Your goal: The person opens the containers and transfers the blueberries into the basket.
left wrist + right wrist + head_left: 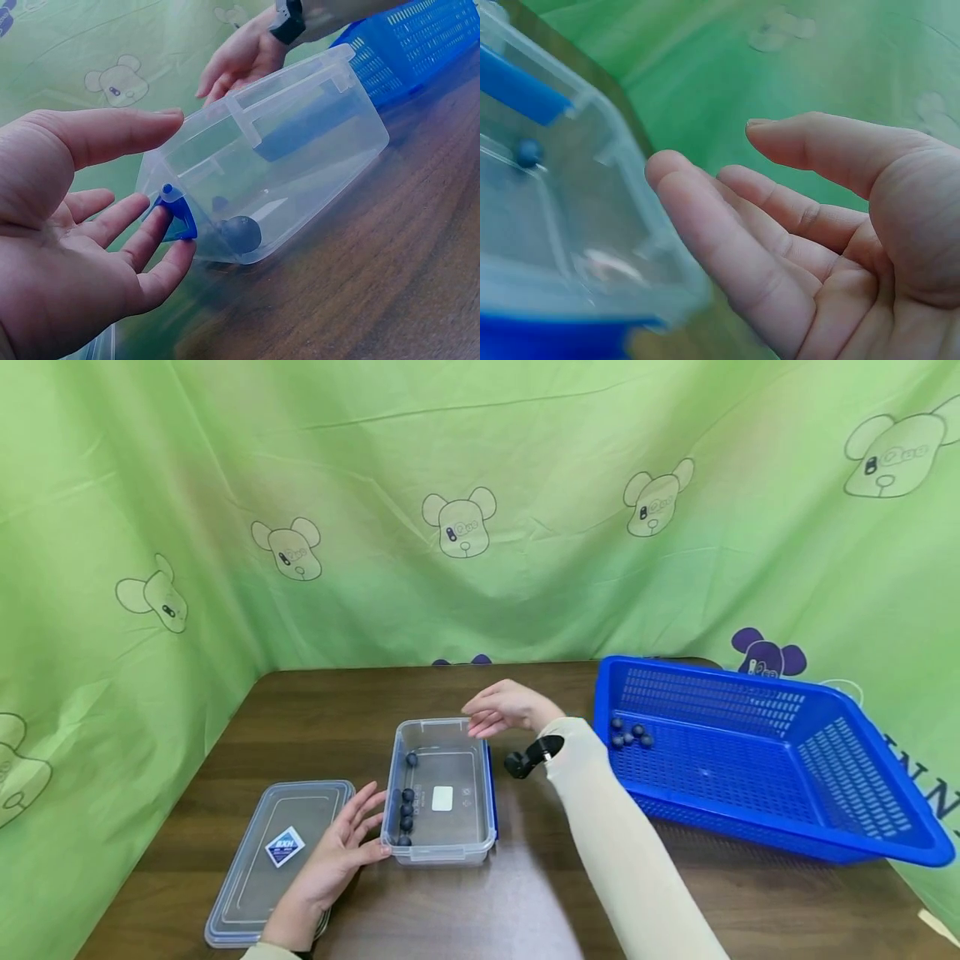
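Observation:
A clear plastic container (468, 814) with blue side clips stands in the middle of the table. Inside it, along the left wall, lie several dark blueberries (407, 810); through the wall in the left wrist view one blueberry (241, 234) shows large. My left hand (341, 852) is at the container's left side, fingers loosely spread, fingertips at the blue clip (176, 212). Over the container's far right corner hovers my right hand (510, 706), fingers relaxed and palm (847, 300) bare. Both hands hold nothing.
To the left lies a clear lid (255, 881) with a blue-and-white sticker, partly under the left forearm. A large blue basket (750, 768) stands at the right, with several more blueberries (630, 737) in its left end. A green curtain (375, 610) hangs behind the wooden table (315, 718).

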Demonstrator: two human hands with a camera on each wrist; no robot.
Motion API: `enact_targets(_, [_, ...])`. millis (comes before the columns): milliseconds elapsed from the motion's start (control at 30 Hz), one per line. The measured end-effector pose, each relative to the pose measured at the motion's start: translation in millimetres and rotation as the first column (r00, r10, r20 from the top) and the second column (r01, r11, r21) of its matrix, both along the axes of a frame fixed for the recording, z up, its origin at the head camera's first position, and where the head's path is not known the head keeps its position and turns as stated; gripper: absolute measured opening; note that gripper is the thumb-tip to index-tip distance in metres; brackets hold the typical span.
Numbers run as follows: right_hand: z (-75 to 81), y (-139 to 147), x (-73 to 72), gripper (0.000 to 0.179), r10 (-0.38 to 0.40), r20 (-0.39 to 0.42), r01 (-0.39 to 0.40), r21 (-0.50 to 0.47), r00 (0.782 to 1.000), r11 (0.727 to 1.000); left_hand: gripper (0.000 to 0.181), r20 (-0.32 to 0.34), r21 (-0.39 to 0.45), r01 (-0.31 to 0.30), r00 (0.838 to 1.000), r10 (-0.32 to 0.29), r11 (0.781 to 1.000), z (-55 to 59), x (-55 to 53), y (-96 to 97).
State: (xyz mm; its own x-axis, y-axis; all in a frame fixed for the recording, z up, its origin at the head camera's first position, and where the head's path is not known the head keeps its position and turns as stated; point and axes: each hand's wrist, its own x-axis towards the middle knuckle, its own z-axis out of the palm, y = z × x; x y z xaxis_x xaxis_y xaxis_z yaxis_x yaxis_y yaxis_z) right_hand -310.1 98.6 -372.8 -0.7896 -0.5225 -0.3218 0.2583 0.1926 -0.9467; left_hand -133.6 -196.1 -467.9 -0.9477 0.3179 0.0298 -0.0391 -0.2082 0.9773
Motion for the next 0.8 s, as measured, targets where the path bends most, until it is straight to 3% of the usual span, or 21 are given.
enact_targets(333, [-26.6, -55.9, 10.7, 0.033, 0.032, 0.055, -0.036, 0.074, 0.998, 0.997, 0.095, -0.016, -0.004, -0.009, 1.0, 0.009, 1.0, -2.4, 0.6, -1.1])
enact_targets(533, [-35.3, -73.3, 16.3, 0.035, 0.048, 0.005, -0.048, 0.176, 0.999, 0.983, 0.096, -0.026, -0.009, -0.011, 1.0, 0.011, 1.0, -4.7, 0.9, -1.6])
enact_targets(800, [-46.6, -88.9, 18.6, 0.046, 0.037, 0.058, -0.048, 0.199, 0.998, 0.979, 0.097, 0.009, -0.015, -0.003, 1.0, 0.003, 1.0, -2.3, 0.2, -1.8])
